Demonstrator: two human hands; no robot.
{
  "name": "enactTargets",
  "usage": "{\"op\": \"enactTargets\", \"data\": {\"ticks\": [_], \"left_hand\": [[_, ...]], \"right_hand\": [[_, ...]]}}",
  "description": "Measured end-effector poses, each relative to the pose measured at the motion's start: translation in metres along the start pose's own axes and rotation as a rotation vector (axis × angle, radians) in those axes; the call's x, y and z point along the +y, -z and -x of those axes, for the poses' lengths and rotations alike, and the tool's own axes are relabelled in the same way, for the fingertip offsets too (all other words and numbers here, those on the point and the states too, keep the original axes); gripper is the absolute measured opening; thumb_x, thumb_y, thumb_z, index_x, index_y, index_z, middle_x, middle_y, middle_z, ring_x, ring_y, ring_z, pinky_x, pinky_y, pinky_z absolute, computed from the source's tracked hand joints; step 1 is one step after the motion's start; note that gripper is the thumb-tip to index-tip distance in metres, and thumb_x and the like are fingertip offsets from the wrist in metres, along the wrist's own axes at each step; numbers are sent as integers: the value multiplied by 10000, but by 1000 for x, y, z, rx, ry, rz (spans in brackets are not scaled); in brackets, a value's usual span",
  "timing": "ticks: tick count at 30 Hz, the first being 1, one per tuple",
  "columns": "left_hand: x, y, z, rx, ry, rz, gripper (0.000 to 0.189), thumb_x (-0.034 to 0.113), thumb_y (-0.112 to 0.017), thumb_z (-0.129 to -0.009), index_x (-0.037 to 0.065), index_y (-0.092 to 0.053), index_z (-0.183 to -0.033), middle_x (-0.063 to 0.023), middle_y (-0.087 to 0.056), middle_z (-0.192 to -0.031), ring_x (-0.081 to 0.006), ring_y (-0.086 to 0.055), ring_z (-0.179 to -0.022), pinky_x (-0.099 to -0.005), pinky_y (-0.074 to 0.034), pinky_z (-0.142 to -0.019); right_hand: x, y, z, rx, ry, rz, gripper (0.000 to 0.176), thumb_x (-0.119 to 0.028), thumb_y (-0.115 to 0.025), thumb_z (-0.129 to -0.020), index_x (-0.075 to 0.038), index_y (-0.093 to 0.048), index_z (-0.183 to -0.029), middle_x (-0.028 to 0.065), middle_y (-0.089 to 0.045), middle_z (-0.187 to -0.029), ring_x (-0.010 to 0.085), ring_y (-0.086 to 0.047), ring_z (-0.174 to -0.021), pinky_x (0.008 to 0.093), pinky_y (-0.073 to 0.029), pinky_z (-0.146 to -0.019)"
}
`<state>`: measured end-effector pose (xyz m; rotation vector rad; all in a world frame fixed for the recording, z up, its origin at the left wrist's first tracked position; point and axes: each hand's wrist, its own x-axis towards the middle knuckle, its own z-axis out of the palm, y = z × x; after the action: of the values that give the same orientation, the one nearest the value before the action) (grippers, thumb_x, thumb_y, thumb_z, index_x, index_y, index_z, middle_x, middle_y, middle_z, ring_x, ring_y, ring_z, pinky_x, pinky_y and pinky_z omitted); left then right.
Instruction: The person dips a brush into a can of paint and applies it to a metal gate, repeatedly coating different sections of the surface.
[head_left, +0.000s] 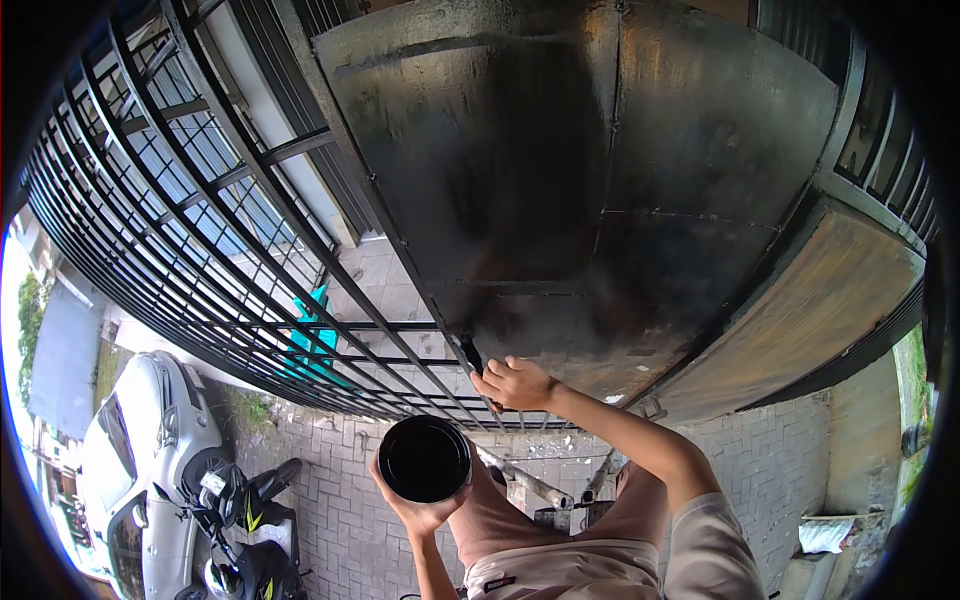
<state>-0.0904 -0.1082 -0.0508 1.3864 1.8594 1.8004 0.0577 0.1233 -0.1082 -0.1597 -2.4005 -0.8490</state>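
Note:
My left hand (422, 512) is wrapped round a round can (426, 459) of black liquid, held upright below the gate with its open top facing up. Above and to the right of the can, my right hand (514, 384) is closed on a brush (470, 352), whose dark tip is at the lower left edge of a metal panel (530, 200). The panel is glossy black over much of its surface, with duller patches on the right and near the bottom. My fingers cover most of the brush handle.
Black bars (250, 200) of a gate run along the left, with a turquoise object (315, 330) behind them. A brownish panel (800, 310) stands at the right. A silver car (150, 430) and a motorcycle (250, 540) are at the lower left. Metal tubes (530, 480) lie between my legs.

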Motion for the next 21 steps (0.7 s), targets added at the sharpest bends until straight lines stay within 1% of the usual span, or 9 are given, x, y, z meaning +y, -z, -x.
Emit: {"op": "enactTargets", "data": {"ticks": [3,5,8,11,12,15,16,18,21], "left_hand": [[0,0,-1,-4,-13,-22,1080,280,-903,-398,8,-318,-1264,-140,-498,-1157,-264,-540,-1058,-412,-445,-929],[1,1,-1,-8,-5,-38,1080,277,-902,-399,7,-316,-1265,-141,-496,-1161,-264,-538,-1059,-412,-445,-929],[-3,1,0,6,-5,-40,1078,282,-901,-397,6,-320,-1262,-142,-495,-1162,-264,-537,-1059,-412,-445,-927],[0,0,-3,-10,-23,-43,1070,292,-900,-399,7,-330,-1258,-141,-494,-1159,-266,-538,-1056,-413,-446,-922],[-2,0,-3,-13,-18,-30,1065,294,-900,-400,8,-333,-1255,-140,-495,-1155,-265,-539,-1054,-413,-447,-921],[-7,0,1,-23,-1,-19,1052,299,-898,-404,9,-341,-1247,-139,-498,-1144,-265,-540,-1051,-414,-449,-917],[-6,-1,0,-31,-6,-38,1049,299,-898,-405,9,-342,-1246,-139,-498,-1142,-265,-540,-1051,-414,-450,-916],[-3,-3,-3,-36,-12,-41,1046,300,-898,-406,7,-344,-1244,-139,-500,-1138,-264,-540,-1050,-415,-450,-915],[0,-5,-3,-29,0,-8,1051,301,-898,-405,4,-341,-1245,-140,-501,-1137,-263,-540,-1047,-415,-452,-912]], "right_hand": [[-13,-17,16,-108,29,-107,333,-322,-550,-833,-89,-611,-1062,-13,-578,-841,153,-526,-924,288,-399,-723],[-22,-24,24,-170,33,-163,302,-290,-545,-839,-103,-613,-1066,-17,-581,-846,171,-530,-929,296,-400,-757],[-35,-43,36,-268,-10,-363,285,-294,-568,-831,-113,-601,-1049,-14,-589,-833,179,-539,-921,315,-411,-770],[-38,-52,43,-441,-95,-497,283,-308,-591,-825,-127,-595,-1044,-22,-590,-809,178,-539,-921,325,-415,-776],[-32,-42,40,-430,-123,-445,278,-314,-599,-826,-150,-596,-1051,-34,-590,-792,172,-535,-900,315,-413,-768],[-12,-6,32,-273,-177,-314,250,-330,-597,-826,-126,-597,-971,-17,-598,-766,159,-536,-895,297,-410,-776],[-7,0,33,-257,-198,-257,306,-339,-576,-826,-137,-597,-1055,-39,-582,-803,144,-525,-897,286,-390,-757],[0,20,29,-115,-204,-66,338,-343,-553,-826,-148,-588,-1099,-54,-560,-830,133,-511,-901,282,-377,-744],[-1,31,33,51,-217,81,376,-347,-508,-829,-160,-570,-1150,-66,-527,-859,122,-489,-918,278,-356,-748]]}}
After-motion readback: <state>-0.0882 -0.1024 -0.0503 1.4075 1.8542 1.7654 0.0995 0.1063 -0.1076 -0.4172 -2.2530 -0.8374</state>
